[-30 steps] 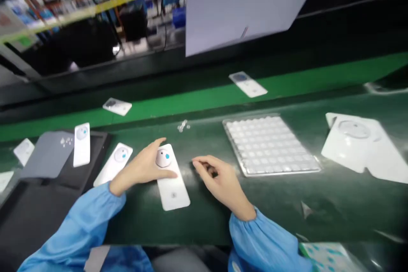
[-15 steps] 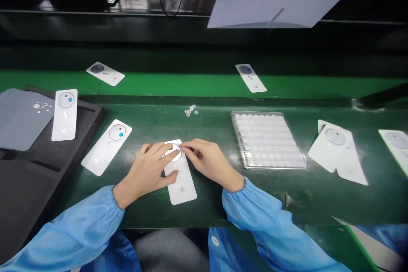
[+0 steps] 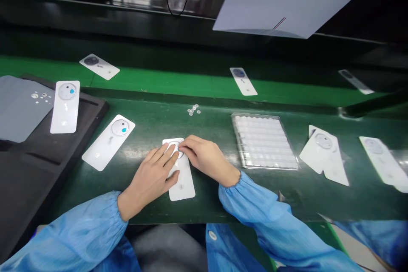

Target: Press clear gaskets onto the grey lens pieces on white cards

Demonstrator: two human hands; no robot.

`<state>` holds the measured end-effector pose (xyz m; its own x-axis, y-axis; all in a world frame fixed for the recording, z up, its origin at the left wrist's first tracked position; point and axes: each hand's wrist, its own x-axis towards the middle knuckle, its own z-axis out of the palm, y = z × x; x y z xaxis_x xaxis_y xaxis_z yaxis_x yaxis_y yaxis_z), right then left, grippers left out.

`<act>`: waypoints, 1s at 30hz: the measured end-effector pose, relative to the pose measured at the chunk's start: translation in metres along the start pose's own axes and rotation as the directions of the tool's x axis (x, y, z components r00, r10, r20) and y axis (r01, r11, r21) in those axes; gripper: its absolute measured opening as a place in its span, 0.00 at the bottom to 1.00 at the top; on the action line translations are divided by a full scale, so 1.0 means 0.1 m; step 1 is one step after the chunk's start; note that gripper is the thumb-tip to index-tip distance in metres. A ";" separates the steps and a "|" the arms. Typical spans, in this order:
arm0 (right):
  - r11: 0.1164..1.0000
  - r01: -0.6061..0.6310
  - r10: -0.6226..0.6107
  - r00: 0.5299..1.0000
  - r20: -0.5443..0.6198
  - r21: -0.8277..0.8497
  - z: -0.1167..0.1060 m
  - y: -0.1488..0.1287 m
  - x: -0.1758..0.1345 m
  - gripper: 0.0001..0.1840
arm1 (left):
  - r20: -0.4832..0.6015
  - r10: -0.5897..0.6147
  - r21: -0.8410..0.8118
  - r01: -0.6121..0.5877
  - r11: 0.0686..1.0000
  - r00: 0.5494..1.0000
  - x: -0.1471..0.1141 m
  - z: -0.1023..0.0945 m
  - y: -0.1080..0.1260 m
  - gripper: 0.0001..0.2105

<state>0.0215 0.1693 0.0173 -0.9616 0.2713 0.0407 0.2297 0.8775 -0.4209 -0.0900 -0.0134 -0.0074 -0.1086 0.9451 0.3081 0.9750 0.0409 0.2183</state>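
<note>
A white phone back panel (image 3: 181,182) with a round camera area near its far end lies flat on the green bench before me. My left hand (image 3: 154,170) rests palm down on the panel's left side, fingers stretched out and partly covering the round area. At that area, my right hand (image 3: 204,155) has its thumb and index finger pinched together. Whatever is between those fingertips is too small to make out. Beyond both hands lies a small cluster of clear round pieces (image 3: 193,110).
Left are another white panel (image 3: 106,144) and one (image 3: 65,108) on a black tray (image 3: 79,121). Right are a clear tray with white rows (image 3: 267,142), stacked panels (image 3: 325,153) and more panels (image 3: 382,159). Several panels lie on the bright green strip (image 3: 178,87). A sleeve (image 3: 379,238) shows at lower right.
The view has tilted and turned a little. My right fingertips have shifted from the panel's edge onto the round area. Another panel now shows on the green strip at right.
</note>
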 end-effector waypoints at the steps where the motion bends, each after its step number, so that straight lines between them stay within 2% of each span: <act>1: 1.000 -0.012 0.013 1.000 0.016 -0.026 0.00 -0.02 0.01 0.08 | -0.005 -0.002 -0.006 0.002 1.000 1.000 0.00 0.01 0.00 0.20; 3: 0.997 -0.019 0.022 0.999 0.042 -0.070 0.00 -0.04 0.03 0.09 | -0.019 -0.002 -0.019 0.002 1.000 1.000 0.00 0.02 -0.01 0.20; 5: 1.000 -0.010 0.011 0.999 0.039 -0.030 0.02 -0.02 0.03 0.10 | -0.032 -0.003 -0.029 0.002 1.000 0.999 0.00 0.02 -0.01 0.20; 7: 0.992 -0.007 0.008 1.000 -0.005 0.124 0.03 0.02 0.01 0.09 | -0.044 -0.010 -0.036 0.008 0.999 0.999 0.00 0.03 -0.01 0.20; 11: 0.905 -0.031 0.064 0.996 -0.062 0.425 0.02 0.12 0.00 0.10 | -0.053 -0.021 -0.053 0.019 0.998 0.998 0.02 0.01 -0.01 0.19; 14: 0.801 -0.104 0.145 0.989 -0.022 0.589 -0.01 0.15 0.02 0.13 | -0.056 -0.025 -0.065 0.021 0.998 0.998 0.03 -0.01 -0.01 0.19; 19: 0.535 -0.278 0.305 0.944 0.124 0.798 -0.15 0.18 -0.05 0.22 | -0.057 -0.025 -0.067 0.022 0.998 0.998 0.04 -0.03 0.00 0.19; 22: 0.477 -0.311 0.409 0.906 0.105 0.822 -0.39 0.34 -0.30 0.22 | -0.035 -0.029 -0.090 0.025 0.996 0.999 0.06 -0.06 -0.02 0.18; 25: 0.495 -0.330 0.563 0.826 -0.008 0.804 -0.69 0.68 -0.69 0.19 | -0.012 -0.061 -0.114 0.059 0.992 0.998 0.15 -0.10 -0.06 0.19; 27: 0.568 -0.407 0.649 0.757 -0.084 0.716 -0.83 0.95 -0.93 0.17 | -0.002 -0.101 -0.064 0.101 0.993 0.995 0.25 -0.13 -0.10 0.26; 29: 0.697 -0.523 0.683 0.693 -0.231 0.491 -0.89 1.19 -1.09 0.15 | 0.036 -0.130 0.004 0.130 0.991 0.991 0.38 -0.16 -0.16 0.32; 30: 0.752 -0.566 0.658 0.673 -0.338 0.337 -0.89 1.28 -1.13 0.14 | 0.074 -0.140 0.017 0.139 0.990 0.987 0.45 -0.18 -0.19 0.32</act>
<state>0.1726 0.2857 0.0394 -0.4457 0.8934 0.0565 0.6669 0.3734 -0.6449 -0.1165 0.0224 0.0187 -0.2290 0.9515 0.2054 0.9538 0.1772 0.2428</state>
